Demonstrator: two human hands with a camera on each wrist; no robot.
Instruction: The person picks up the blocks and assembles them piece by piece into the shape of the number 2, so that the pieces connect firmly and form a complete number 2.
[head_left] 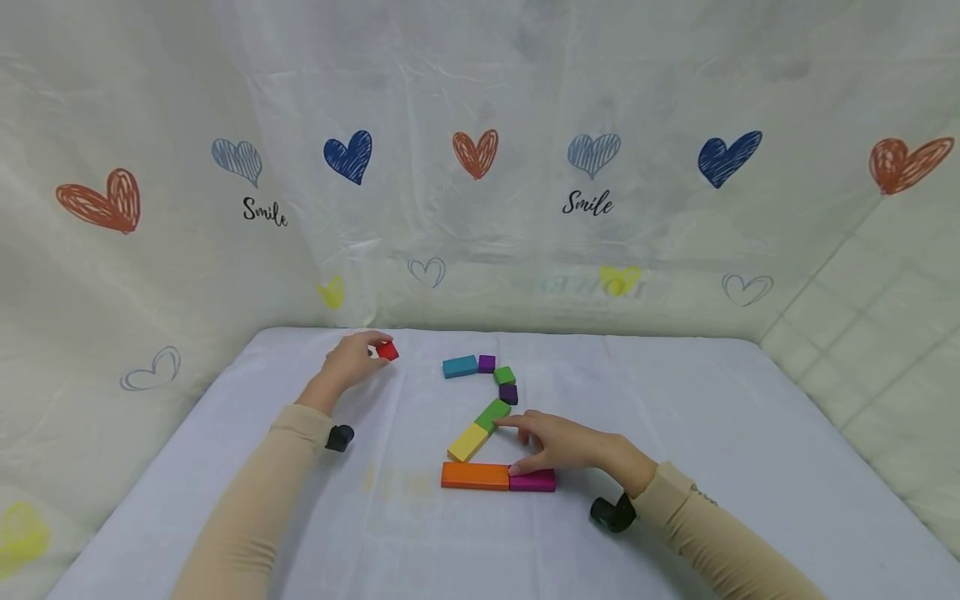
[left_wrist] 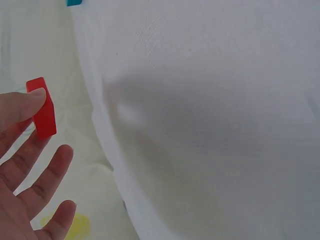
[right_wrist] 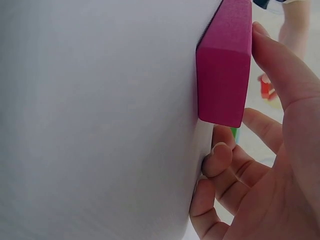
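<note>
Between thumb and fingers my left hand [head_left: 347, 364] pinches a red block [left_wrist: 44, 112], held at the far left of the table. My right hand [head_left: 568, 442] is over the right side of a row of coloured blocks. Its index fingertip touches or hovers at the long green block [head_left: 491, 413]; its thumb is at the magenta block [right_wrist: 225, 82], beside the orange block [head_left: 474, 476]. A yellow block [head_left: 468, 443] adjoins the long green one. Above them curve a dark purple block [head_left: 508, 395], a small green block [head_left: 505, 377], a purple block [head_left: 487, 364] and a blue block [head_left: 460, 367].
A white cloth [head_left: 660, 400] covers the table. Behind it hangs a pale sheet [head_left: 517, 233] printed with hearts and words. Dark wrist cameras are strapped at both sleeves.
</note>
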